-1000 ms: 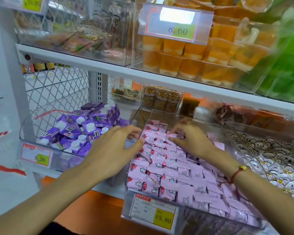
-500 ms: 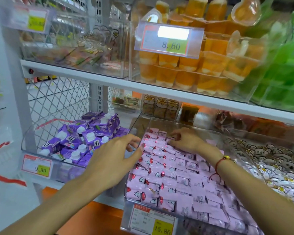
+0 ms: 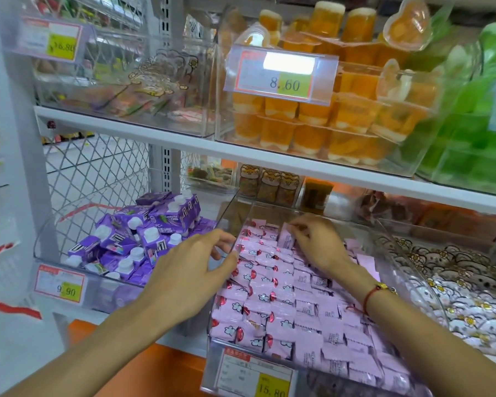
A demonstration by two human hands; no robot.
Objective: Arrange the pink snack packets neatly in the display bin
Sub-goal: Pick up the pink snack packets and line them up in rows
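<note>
A clear display bin (image 3: 212, 365) on the lower shelf holds many pink snack packets (image 3: 281, 308) laid in rows, printed sides up on the left and backs up on the right. My right hand (image 3: 317, 242) reaches to the far end of the bin and pinches one pink packet (image 3: 286, 237), which stands tilted up on edge. My left hand (image 3: 192, 270) rests at the bin's left wall, fingers apart, thumb over the rim near the packets, holding nothing.
A bin of purple cartons (image 3: 132, 239) stands to the left. A bin of white flower-print packets (image 3: 470, 299) sits to the right. The shelf above (image 3: 241, 156) carries orange jelly cups (image 3: 327, 116) and overhangs the back of the pink bin.
My right hand has lifted a pink packet up on edge at the far end of the bin. My left hand stays at the bin's left wall. The view has tilted upward.
</note>
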